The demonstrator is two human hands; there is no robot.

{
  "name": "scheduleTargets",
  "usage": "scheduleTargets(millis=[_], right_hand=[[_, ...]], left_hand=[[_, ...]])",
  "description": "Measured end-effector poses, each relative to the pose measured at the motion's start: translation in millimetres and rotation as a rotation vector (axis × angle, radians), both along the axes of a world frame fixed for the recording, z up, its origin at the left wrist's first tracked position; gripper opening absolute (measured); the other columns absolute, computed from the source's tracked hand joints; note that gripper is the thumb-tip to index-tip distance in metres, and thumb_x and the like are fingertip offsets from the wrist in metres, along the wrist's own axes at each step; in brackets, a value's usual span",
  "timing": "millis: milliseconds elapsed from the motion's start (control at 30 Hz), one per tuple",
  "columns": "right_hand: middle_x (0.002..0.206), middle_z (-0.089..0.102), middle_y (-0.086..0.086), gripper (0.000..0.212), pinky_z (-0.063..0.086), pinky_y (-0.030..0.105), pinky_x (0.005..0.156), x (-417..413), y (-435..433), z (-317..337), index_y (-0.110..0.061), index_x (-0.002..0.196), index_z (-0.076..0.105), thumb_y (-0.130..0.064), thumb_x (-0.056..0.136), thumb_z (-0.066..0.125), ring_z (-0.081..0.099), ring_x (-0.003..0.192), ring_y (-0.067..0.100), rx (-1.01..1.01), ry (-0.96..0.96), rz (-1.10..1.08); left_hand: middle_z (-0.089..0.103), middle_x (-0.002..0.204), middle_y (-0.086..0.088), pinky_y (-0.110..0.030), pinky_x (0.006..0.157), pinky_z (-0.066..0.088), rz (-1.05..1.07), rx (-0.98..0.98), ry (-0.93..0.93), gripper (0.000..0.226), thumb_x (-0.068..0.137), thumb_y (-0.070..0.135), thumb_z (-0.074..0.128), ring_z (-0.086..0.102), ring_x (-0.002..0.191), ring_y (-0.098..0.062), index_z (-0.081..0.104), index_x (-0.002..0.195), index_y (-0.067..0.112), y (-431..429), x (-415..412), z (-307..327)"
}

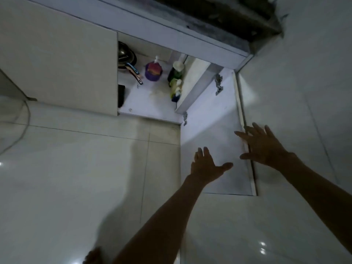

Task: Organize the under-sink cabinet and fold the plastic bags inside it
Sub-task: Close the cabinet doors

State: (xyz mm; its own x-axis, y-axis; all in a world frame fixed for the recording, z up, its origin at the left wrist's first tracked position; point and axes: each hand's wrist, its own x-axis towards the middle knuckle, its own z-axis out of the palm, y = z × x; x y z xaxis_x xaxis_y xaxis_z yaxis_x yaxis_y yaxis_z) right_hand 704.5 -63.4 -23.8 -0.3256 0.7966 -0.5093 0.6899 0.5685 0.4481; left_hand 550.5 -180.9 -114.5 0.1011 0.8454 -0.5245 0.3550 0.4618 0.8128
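Opening stage, seemingly: left hand (pixel 205 164) and right hand (pixel 264 145) both spread, gripping nothing, at the swung-out cabinet door (pixel 213 126). Under-sink cabinet (pixel 150 103) ahead holding pump bottle (pixel 154 71) and pans (pixel 126 56); no plastic bags visible. Next: reaching inside, likely.

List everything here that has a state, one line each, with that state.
right cabinet door, swung wide open
left cabinet door, closed
purple pump bottle, upright on the cabinet floor
green bottles, grouped against the right wall
pans, stacked at the left, handles pointing outward
left hand, open, fingers spread, holding nothing
right hand, open, fingers spread at the open door's edge
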Motion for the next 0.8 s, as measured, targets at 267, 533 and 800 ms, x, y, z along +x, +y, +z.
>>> scheduleTargets(millis=[267, 533, 800], right_hand=[[0.161, 0.020, 0.008, 0.082, -0.012, 0.049, 0.117, 40, -7, -2, -0.034, 0.153, 0.021, -0.059, 0.085, 0.059, 0.007, 0.150, 0.029, 0.002, -0.293, 0.267], [0.159, 0.022, 0.012, 0.083, -0.007, 0.047, 0.119, 41, 10, -9, -0.038, 0.147, 0.035, -0.070, 0.075, 0.061, 0.010, 0.149, 0.029, -0.026, -0.253, 0.316], [0.156, 0.028, 0.014, 0.074, 0.000, 0.049, 0.119, 40, 15, -14, -0.034, 0.133, 0.057, -0.067, 0.067, 0.069, 0.011, 0.148, 0.033, -0.084, -0.004, 0.394]], left_hand=[[0.006, 0.161, -0.013, -0.046, 0.116, 0.019, 0.004, -0.105, -0.193, 0.113, 0.075, 0.080, 0.046, 0.013, 0.147, -0.032, 0.005, 0.154, 0.009, -13, 120, -5], [0.015, 0.159, -0.010, -0.045, 0.112, 0.028, 0.006, -0.117, -0.179, 0.116, 0.070, 0.082, 0.047, 0.025, 0.143, -0.031, 0.008, 0.153, 0.011, -12, 142, -26], [0.036, 0.146, -0.010, -0.045, 0.103, 0.042, 0.028, -0.093, -0.150, 0.106, 0.071, 0.072, 0.064, 0.041, 0.130, -0.031, 0.023, 0.147, 0.010, 3, 124, -38]])
